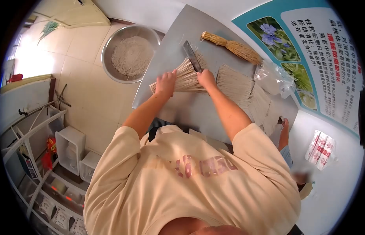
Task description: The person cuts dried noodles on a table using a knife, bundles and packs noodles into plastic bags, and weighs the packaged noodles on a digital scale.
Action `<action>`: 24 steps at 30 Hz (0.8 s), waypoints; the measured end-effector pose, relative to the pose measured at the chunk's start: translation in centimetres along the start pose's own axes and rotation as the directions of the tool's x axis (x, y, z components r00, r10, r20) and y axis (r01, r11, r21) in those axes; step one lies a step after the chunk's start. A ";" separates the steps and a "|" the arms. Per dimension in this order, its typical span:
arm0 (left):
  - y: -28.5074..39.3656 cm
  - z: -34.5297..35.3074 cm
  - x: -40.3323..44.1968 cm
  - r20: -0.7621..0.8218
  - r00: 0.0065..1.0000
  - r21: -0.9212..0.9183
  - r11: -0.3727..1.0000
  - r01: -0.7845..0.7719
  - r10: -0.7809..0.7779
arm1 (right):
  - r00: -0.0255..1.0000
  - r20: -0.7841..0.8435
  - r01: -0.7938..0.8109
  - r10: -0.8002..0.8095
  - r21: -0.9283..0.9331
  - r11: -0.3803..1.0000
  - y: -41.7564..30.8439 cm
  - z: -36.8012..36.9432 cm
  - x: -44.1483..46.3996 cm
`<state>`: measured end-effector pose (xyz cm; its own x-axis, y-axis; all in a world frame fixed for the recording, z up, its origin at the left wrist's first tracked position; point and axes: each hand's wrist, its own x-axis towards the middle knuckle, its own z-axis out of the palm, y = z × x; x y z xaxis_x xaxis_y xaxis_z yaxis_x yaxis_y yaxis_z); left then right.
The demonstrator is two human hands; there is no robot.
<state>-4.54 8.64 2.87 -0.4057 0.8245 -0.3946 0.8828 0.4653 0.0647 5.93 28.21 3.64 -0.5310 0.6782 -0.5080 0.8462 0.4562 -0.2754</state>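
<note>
On the steel table [170, 43], a bundle of long, pale dried noodles [186, 76] lies spread out in front of me. My left hand [165, 83] is closed over the left part of this bundle, holding it against the table. Gripped in my right hand [207, 79] is a knife [192, 57], its broad dark blade pointing away from me across the noodles. Right of that hand, more noodles [235, 86] lie flat in rows.
A steel basin [106, 58] holding short noodle pieces stands beyond the table's left edge. A straw brush [231, 47] and a clear plastic bag [274, 78] lie along the wall side. At the right, another person's hand [285, 123] holds something dark. White crates [70, 150] stand at the lower left.
</note>
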 end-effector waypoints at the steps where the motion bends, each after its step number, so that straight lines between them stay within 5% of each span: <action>1: -0.1 0.3 0.0 -0.020 1.000 -0.004 1.000 0.005 -0.005 | 0.999 -0.032 -0.011 0.013 0.058 0.998 -0.3 -1.1 0.0; 5: -0.4 0.8 0.5 -0.044 0.998 -0.025 0.999 0.040 -0.041 | 0.990 -0.117 0.090 -0.075 0.126 0.988 -0.3 -6.4 -1.2; 7: -0.4 0.7 0.5 -0.044 0.998 -0.020 0.999 0.038 -0.038 | 0.997 0.068 -0.059 0.044 0.231 0.971 -2.0 -10.4 -5.2; 24: -0.7 1.6 1.0 0.004 1.000 0.014 1.000 0.004 -0.004 | 0.944 0.253 -0.269 0.214 0.206 0.941 3.5 -0.4 -6.2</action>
<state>-5.20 8.63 1.00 -0.4084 0.8214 -0.3982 0.8845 0.4640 0.0499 12.12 25.81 6.14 -0.3085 0.5920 -0.7446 0.9481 0.1284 -0.2908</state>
